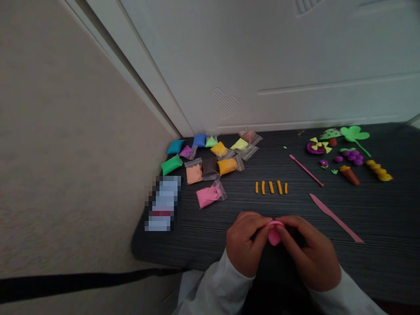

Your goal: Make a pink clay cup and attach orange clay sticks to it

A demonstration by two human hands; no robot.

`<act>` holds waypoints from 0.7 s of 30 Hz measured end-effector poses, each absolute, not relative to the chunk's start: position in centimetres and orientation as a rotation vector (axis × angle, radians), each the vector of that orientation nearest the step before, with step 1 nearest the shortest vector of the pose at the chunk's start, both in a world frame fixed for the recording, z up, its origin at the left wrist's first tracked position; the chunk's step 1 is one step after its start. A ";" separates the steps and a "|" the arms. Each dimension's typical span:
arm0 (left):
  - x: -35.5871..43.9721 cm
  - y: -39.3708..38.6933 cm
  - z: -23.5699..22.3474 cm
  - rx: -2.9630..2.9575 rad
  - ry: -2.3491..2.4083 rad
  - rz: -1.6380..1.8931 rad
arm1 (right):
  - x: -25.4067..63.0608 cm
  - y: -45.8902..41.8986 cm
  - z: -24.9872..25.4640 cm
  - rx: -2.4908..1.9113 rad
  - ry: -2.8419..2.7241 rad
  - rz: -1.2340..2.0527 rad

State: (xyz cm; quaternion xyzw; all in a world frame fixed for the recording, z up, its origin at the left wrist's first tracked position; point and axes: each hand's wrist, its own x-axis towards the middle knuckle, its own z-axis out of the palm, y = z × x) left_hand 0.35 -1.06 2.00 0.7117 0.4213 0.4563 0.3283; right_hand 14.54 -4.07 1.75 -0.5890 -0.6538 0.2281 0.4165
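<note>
A piece of pink modelling clay [274, 236] is pinched between both hands near the table's front edge. My left hand [246, 241] grips its left side with thumb and fingertips, and my right hand [310, 249] grips its right side the same way. The clay looks thin and rounded, with a raised rim along its top; my fingers cover its sides. Just beyond my hands, several short orange clay strips [271, 187] lie in a row. To the right rests a pink plastic clay knife [336, 217], and behind it a thin pink modelling tool [306, 170].
Bags of coloured clay, among them a pink one [210, 195], lie at the left on the dark table [203, 236]. A pixelated phone-like object [163, 203] is at the left edge. Finished clay shapes, including a green clover [354, 133], stand at the back right, before a white panel [295, 61].
</note>
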 end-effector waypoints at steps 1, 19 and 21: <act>0.3 -1.0 2.0 1.861 1.104 1.197 | 14.6 -4.1 1.7 -1.485 -1.636 0.572; -0.3 -1.3 1.8 1.763 1.070 1.057 | 14.7 -4.0 2.6 -1.518 -1.474 0.669; -0.6 -1.3 1.8 1.869 0.977 1.077 | 14.8 -4.1 2.4 -1.555 -1.396 0.708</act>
